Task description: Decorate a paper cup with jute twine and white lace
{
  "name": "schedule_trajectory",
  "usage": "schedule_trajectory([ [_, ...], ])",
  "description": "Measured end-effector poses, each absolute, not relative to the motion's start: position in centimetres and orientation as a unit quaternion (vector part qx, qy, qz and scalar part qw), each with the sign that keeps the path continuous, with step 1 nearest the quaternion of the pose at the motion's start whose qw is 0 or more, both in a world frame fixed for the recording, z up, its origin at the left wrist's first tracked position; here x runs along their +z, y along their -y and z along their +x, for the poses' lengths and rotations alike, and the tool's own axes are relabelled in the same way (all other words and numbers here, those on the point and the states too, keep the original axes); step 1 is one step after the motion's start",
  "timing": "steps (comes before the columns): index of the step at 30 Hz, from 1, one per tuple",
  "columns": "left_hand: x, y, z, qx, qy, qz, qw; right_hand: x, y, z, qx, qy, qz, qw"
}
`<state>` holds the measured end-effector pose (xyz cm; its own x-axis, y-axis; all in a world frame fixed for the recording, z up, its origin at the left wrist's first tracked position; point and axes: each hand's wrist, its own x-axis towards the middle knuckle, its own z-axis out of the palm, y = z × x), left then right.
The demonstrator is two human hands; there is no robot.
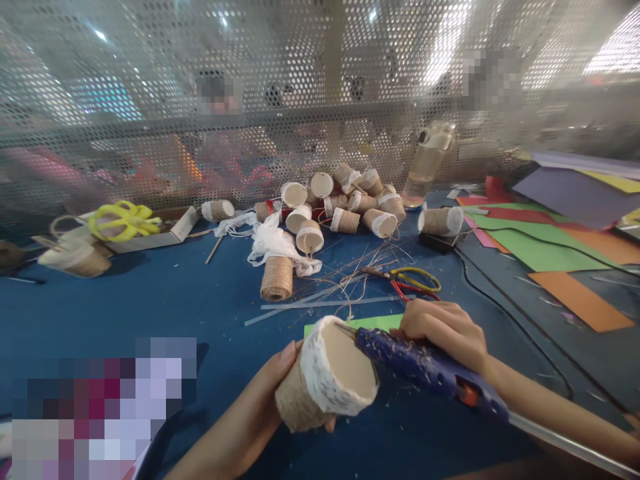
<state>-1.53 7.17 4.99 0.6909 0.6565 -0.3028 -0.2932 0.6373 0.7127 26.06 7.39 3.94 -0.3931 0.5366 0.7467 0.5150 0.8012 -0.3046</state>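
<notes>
A paper cup (320, 380) wrapped in brown twine, with white lace round its rim, is tilted with its mouth up and to the right. My left hand (265, 393) is wrapped round its lower side; some of the fingers are hidden behind it. In my right hand (445, 330) is a blue glue gun (420, 367), its body smeared with dried glue and a clear glue stick coming out of the back. The nozzle is at the upper inside rim of the cup; whether it touches is hard to tell. A green paper strip (360, 325) lies behind the cup.
Several finished-looking twine cups (345, 220) are heaped by the perforated metal screen (320, 127). Nearby lie a twine spool (277, 277), white lace (267, 240), scissors (415, 280) and glue sticks (320, 303). A water bottle (427, 167), black cables (505, 313) and coloured paper (540, 247) occupy the right.
</notes>
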Motion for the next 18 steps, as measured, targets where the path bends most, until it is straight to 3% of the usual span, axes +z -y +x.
schedule_trajectory([
  [6, 5.6, -7.3, -1.5, 0.264, -0.293, 0.320, 0.861, 3.9, -7.5, 26.1, 0.033, 0.849, -0.323, 0.416],
  [18, 5.7, -7.5, -1.5, 0.239, -0.282, 0.320, 0.872, 3.9, -7.5, 26.1, 0.020, 0.843, -0.317, 0.434],
])
